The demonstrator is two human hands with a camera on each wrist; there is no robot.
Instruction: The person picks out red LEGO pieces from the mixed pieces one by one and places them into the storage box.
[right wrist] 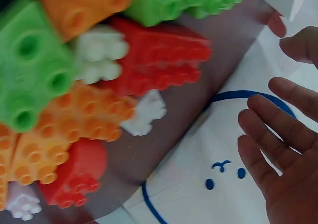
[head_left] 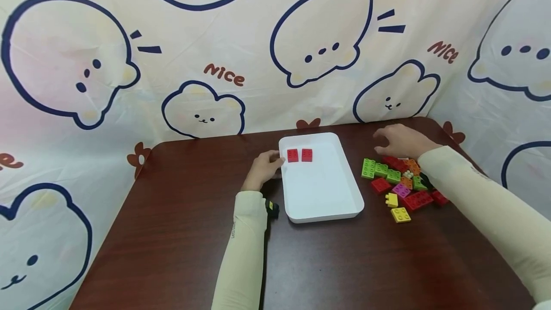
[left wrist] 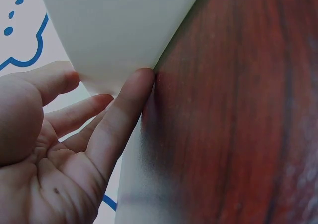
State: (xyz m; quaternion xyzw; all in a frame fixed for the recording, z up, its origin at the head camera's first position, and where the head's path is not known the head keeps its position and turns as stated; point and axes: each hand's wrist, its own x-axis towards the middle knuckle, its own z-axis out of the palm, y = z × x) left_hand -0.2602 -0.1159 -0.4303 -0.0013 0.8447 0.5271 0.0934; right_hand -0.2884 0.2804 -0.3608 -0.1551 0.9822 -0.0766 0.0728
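Note:
In the head view my left hand point(head_left: 263, 169) is at the left side of a white tray point(head_left: 323, 195). Its fingers, extended, touch the tray's outer wall point(left wrist: 124, 30) in the left wrist view. Two red toy bricks point(head_left: 299, 155) lie inside the tray near its far left corner. My right hand point(head_left: 402, 141) is just beyond a pile of toy bricks point(head_left: 393, 176), its fingers apart and holding nothing. From the right wrist, a red brick point(right wrist: 159, 57), a green brick point(right wrist: 35, 65) and orange bricks point(right wrist: 79, 112) show near the hand. My right forearm hides part of the pile.
The dark brown table point(head_left: 185, 233) ends at a patterned curtain point(head_left: 258, 109) behind and at the right. Two yellow bricks point(head_left: 401, 215) lie at the pile's near edge, right of the tray. A black wrist device point(head_left: 272, 208) sits at my left cuff.

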